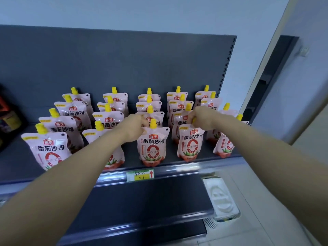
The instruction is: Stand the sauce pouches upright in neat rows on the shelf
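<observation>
Several pink sauce pouches with yellow caps stand upright in rows on the dark shelf [170, 160]. My left hand [134, 128] grips the top left corner of a front pouch [152, 148] in the middle row. My right hand [202, 119] is closed around the yellow cap of the neighbouring front pouch [190, 144] to its right. Both of these pouches stand near the shelf's front edge. At the far right, a pouch [224, 144] leans a little, partly hidden behind my right forearm.
A price label [140, 175] sits on the shelf's front rail. Dark packages [8, 119] stand at the far left. A lower shelf [150, 201] juts out below. A white plastic object [221, 196] lies on the floor at the right, beside a wall.
</observation>
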Demonstrator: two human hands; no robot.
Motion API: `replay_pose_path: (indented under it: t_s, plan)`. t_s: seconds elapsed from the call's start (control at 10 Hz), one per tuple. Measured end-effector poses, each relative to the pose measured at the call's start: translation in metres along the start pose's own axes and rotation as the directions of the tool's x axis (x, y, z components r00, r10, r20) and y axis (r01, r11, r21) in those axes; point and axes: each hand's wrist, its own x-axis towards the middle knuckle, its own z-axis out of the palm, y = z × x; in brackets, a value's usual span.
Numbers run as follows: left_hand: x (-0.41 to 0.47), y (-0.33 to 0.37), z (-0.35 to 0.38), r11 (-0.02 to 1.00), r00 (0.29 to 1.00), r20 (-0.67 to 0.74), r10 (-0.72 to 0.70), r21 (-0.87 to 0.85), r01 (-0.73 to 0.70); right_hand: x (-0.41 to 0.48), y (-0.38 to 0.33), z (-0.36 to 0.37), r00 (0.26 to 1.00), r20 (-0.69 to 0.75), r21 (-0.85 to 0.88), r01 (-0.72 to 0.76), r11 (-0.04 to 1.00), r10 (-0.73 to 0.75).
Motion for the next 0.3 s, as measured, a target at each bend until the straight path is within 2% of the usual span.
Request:
replay_pose_path:
  t_s: [0.1, 0.2, 0.3]
  plan:
    - [0.001, -0.004, 0.004, 1.0, 0.999, -0.037, -0.005, -0.006, 0.005, 0.002, 0.001, 0.0, 0.999, 0.009, -0.013, 0.042, 0.999, -0.042]
    - [-0.001, -0.006, 0.007, 0.998, 0.998, -0.017, -0.056, -0.002, 0.056, -0.003, 0.003, -0.003, 0.998, 0.011, -0.007, 0.065, 0.998, -0.065]
    - [-0.002, -0.001, 0.004, 0.996, 0.989, -0.115, -0.088, 0.008, 0.089, -0.006, 0.009, -0.014, 0.981, -0.172, -0.006, 0.095, 0.995, -0.094]
